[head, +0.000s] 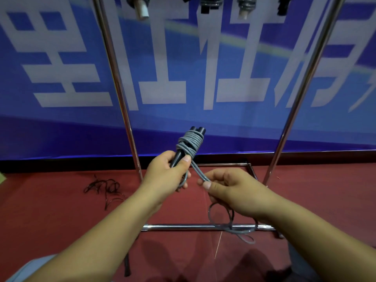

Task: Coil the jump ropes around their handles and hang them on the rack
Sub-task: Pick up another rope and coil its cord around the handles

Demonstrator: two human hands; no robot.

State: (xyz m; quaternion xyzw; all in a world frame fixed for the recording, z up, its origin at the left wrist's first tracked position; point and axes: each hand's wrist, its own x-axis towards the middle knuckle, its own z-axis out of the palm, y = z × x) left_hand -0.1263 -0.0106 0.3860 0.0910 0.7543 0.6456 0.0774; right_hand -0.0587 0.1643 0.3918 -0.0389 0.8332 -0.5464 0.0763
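My left hand [164, 174] grips two black jump rope handles [198, 130] held together, their tops pointing up and away. Grey rope [191, 142] is wound in several turns around the upper part of the handles. My right hand [230, 188] pinches a doubled strand of the same grey rope just right of my left thumb. The loose end of the rope [230, 222] hangs below my right hand in loops. Several coiled ropes [209, 3] hang from the top of the metal rack [120, 88], cut off by the frame edge.
A tangled black rope [105, 188] lies on the red carpet to the left of the rack. The rack's chrome base bar [179, 227] runs across below my hands. A blue banner with white characters [61, 68] stands behind the rack.
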